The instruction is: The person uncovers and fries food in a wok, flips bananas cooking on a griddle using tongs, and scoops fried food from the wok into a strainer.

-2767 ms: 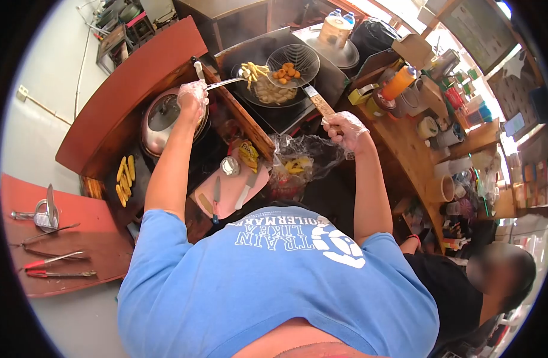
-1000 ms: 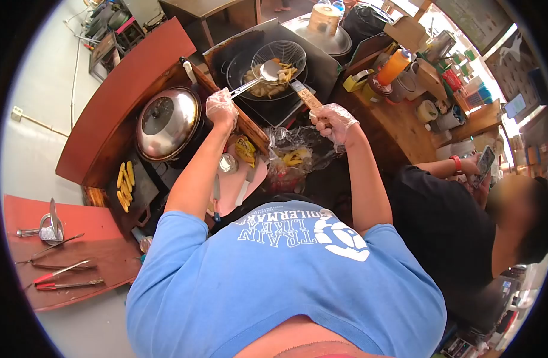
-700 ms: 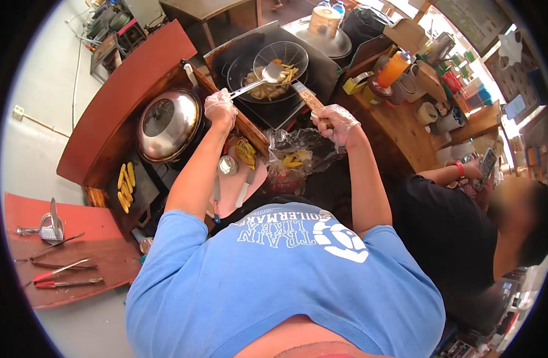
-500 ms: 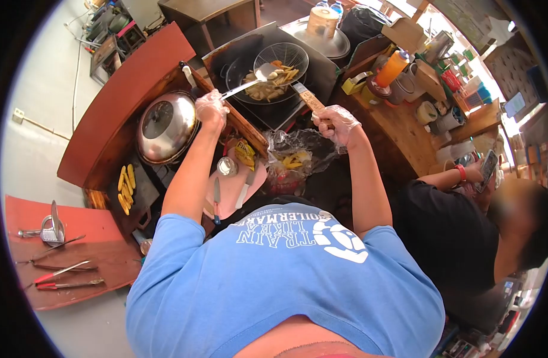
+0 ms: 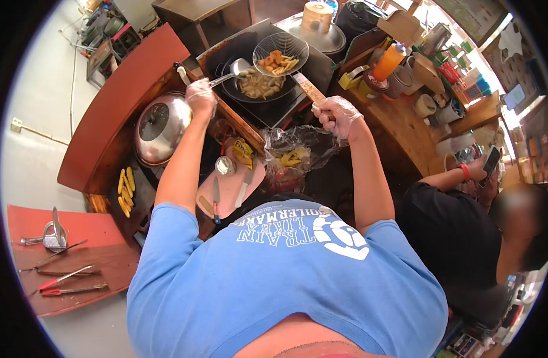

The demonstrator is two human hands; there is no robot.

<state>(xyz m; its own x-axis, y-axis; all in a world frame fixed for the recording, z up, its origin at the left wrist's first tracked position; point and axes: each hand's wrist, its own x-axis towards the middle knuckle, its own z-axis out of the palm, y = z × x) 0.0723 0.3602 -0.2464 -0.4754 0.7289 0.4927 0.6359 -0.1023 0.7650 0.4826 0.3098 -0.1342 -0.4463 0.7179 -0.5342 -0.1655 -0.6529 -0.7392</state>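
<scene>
My left hand (image 5: 200, 99), in a clear plastic glove, is closed round the handle of a metal ladle (image 5: 241, 67), whose bowl is over the left side of the wok. My right hand (image 5: 338, 117), also gloved, grips the wooden handle of a wire strainer (image 5: 292, 45). Browned fried pieces (image 5: 279, 62) lie in the strainer, which is held above the wok's far right side. Paler pieces (image 5: 262, 85) sit in the dark wok (image 5: 231, 93) on the stove.
Left of the wok is a large metal lid (image 5: 162, 128). Nearer me, a pink cutting board (image 5: 229, 194) bears knives and a can; a plastic bag (image 5: 292, 156) with yellow pieces is beside it. Right, another person (image 5: 450, 230) holds a phone by a wooden counter (image 5: 399, 131).
The ladle has moved left, from over the strainer to the wok's left side. The strainer has shifted slightly away from me, and its pieces have spread differently.
</scene>
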